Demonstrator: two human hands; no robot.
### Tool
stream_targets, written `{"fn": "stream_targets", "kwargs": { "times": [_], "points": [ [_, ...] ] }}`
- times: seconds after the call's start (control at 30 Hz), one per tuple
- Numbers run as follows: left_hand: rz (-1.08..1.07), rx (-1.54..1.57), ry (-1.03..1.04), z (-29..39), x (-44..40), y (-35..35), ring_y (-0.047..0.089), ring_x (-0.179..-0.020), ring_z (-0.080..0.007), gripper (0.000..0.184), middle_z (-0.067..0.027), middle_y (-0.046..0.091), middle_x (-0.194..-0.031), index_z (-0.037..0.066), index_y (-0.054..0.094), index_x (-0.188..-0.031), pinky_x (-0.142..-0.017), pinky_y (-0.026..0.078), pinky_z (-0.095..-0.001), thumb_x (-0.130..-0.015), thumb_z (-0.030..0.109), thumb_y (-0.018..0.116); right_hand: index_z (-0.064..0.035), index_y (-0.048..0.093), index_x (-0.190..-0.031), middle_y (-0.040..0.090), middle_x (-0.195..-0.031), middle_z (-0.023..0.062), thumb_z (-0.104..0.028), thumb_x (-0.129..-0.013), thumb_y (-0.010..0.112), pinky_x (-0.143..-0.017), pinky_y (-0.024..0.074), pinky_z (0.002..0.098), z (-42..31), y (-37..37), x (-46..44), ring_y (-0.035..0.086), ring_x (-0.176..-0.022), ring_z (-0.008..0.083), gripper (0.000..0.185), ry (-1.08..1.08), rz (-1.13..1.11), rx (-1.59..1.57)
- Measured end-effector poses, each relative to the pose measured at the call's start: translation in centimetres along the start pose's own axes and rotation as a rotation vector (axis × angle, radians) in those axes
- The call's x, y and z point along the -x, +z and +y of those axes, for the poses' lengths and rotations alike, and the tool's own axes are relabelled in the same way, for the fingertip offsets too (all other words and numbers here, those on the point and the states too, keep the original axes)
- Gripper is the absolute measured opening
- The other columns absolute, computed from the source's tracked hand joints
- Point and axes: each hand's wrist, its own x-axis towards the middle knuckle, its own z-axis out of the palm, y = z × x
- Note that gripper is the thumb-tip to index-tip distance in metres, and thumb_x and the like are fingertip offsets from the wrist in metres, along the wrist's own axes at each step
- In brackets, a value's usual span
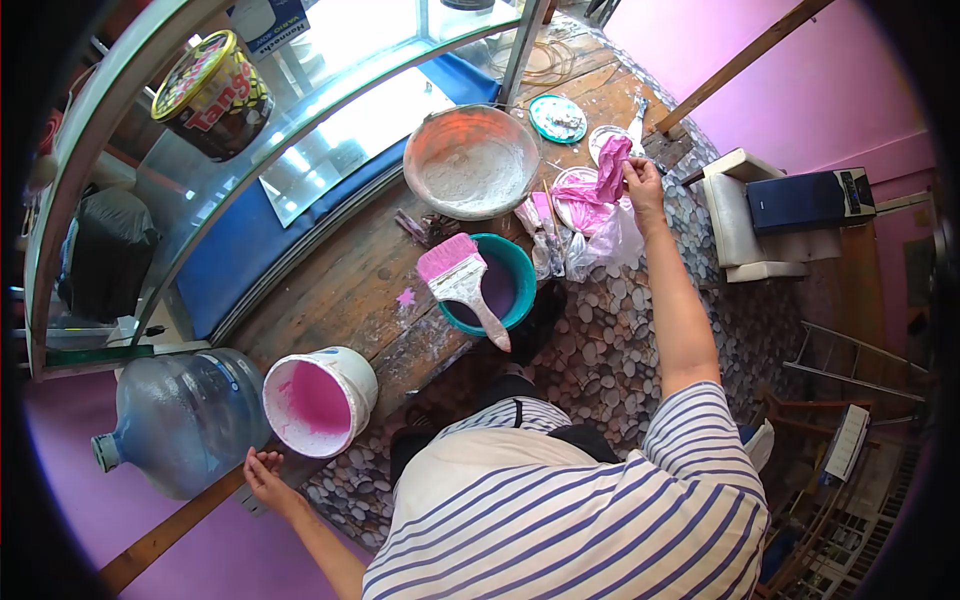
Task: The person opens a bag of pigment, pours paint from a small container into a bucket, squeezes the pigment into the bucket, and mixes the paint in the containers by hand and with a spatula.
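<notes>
My right hand [646, 184] pinches a crumpled pink plastic bag [612, 168], raised over the far right part of the wooden table. Below it lie more pink-smeared plastic [584, 212] and a clear bag [612, 243]. My left hand [266, 476] hangs at the lower left with loosely bent fingers and nothing in it, just below a white bucket [358, 375] with pink paint inside. A wide paintbrush [462, 283] with pink bristles rests across a teal bucket [520, 265] of purplish liquid.
A large basin [420, 190] with whitish residue stands behind the teal bucket. A teal lid [535, 118] with white paste lies farther back. At left are a water jug [185, 415] and a glass display case [330, 110]. A wooden post [740, 68] rises at right.
</notes>
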Motion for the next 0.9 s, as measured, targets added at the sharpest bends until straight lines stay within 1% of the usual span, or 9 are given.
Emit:
{"fn": "stream_targets", "kwargs": {
  "times": [0.17, 0.23, 0.37, 0.47, 0.57, 0.63, 0.7, 0.77, 0.9],
  "points": [
    [-0.099, 0.092, 0.135, 5.0, 1.2, 4.2, 0.059, -0.08, -0.0126, 0.029, -0.0055, 0.06, -0.089, -0.001, 0.057, -0.116, -0.076, 0.052, -0.0267, -0.104, 0.024, 0.048, -0.0031, 0.058, -0.104, 0.063, -0.094, 0.0014, -0.011, -0.094, 0.064, -0.072, 0.0484, 0.0214, -9.7, 3.8, 9.1, 0.059, -0.081, 0.0068, 0.015, -0.105, -0.112, -0.178],
    [-0.247, 0.089, 0.262, 7.0, 2.4, 6.0, 0.06, -0.081, -0.0135, 0.027, -0.0063, 0.06, -0.087, -0.001, 0.057, -0.114, -0.076, 0.048, -0.0261, -0.104, 0.022, 0.047, -0.0026, 0.058, -0.107, 0.064, -0.096, 0.0021, -0.01, -0.093, 0.065, -0.077, 0.0494, 0.0222, -13.3, 6.3, 14.1, 0.06, -0.086, 0.008, 0.017, -0.087, -0.193, -0.252],
    [-0.688, 0.259, 0.156, 10.2, 6.0, 9.8, 0.061, -0.088, -0.0133, 0.022, -0.0062, 0.062, -0.096, 0.0, 0.056, -0.118, -0.084, 0.051, -0.0288, -0.101, 0.013, 0.052, -0.0017, 0.057, -0.109, 0.064, -0.097, 0.003, -0.007, -0.092, 0.066, -0.079, 0.0501, 0.0229, -18.7, 12.3, 25.2, 0.061, -0.089, 0.0087, 0.02, -0.044, -0.335, -0.279],
    [-0.953, 0.299, 0.204, 9.0, 8.1, 11.3, 0.061, -0.098, -0.0137, 0.033, -0.0064, 0.06, -0.108, 0.002, 0.052, -0.125, -0.088, 0.051, -0.0289, -0.096, 0.015, 0.062, -0.0005, 0.055, -0.108, 0.063, -0.097, 0.0043, -0.003, -0.091, 0.066, -0.079, 0.0506, 0.0231, -20.5, 16.5, 33.0, 0.061, -0.088, 0.0086, 0.021, -0.021, -0.579, -0.304],
    [-0.951, 0.38, 0.15, 8.3, 9.1, 10.4, 0.062, -0.101, -0.0151, 0.039, -0.008, 0.06, -0.113, 0.002, 0.051, -0.127, -0.091, 0.05, -0.0294, -0.093, 0.014, 0.067, -0.0016, 0.055, -0.106, 0.063, -0.095, 0.0042, -0.003, -0.09, 0.067, -0.077, 0.0508, 0.0241, -20.9, 19.7, 39.4, 0.061, -0.087, 0.0095, 0.021, -0.098, -0.659, -0.238],
    [-0.999, 0.441, 0.079, 7.6, 9.2, 8.9, 0.062, -0.104, -0.0159, 0.04, -0.0086, 0.06, -0.114, 0.002, 0.051, -0.127, -0.092, 0.05, -0.0294, -0.092, 0.012, 0.067, -0.0024, 0.052, -0.11, 0.059, -0.101, 0.0042, 0.0, -0.088, 0.067, -0.084, 0.0483, 0.0242, -20.2, 20.7, 42.5, 0.058, -0.095, 0.0105, 0.027, -0.231, -0.751, -0.063],
    [-0.969, 0.512, 0.062, 6.0, 9.0, 7.2, 0.063, -0.099, -0.0148, 0.036, -0.0081, 0.062, -0.11, 0.001, 0.052, -0.124, -0.088, 0.051, -0.0279, -0.093, 0.011, 0.066, -0.0035, 0.051, -0.109, 0.058, -0.101, 0.0042, 0.001, -0.087, 0.069, -0.086, 0.0475, 0.0249, -20.0, 21.5, 45.0, 0.057, -0.095, 0.0108, 0.029, -0.253, -0.776, -0.029],
    [-0.932, 0.565, 0.103, 4.7, 8.7, 5.4, 0.064, -0.096, -0.0136, 0.029, -0.0071, 0.064, -0.105, 0.001, 0.053, -0.12, -0.084, 0.053, -0.0268, -0.094, 0.009, 0.064, -0.0033, 0.054, -0.104, 0.065, -0.091, 0.006, -0.009, -0.083, 0.074, -0.078, 0.05, 0.0295, -20.0, 22.3, 47.1, 0.062, -0.084, 0.0149, 0.029, -0.36, -0.725, -0.001],
    [-0.87, 0.609, 0.04, 3.9, 9.1, 2.5, 0.064, -0.091, -0.0114, 0.022, -0.006, 0.065, -0.101, 0.002, 0.054, -0.115, -0.078, 0.053, -0.0249, -0.094, 0.007, 0.063, -0.004, 0.054, -0.104, 0.065, -0.093, 0.0057, -0.009, -0.082, 0.075, -0.079, 0.0495, 0.0291, -20.2, 22.8, 49.7, 0.061, -0.086, 0.015, 0.031, -0.334, -0.756, -0.016]
  ]
}}
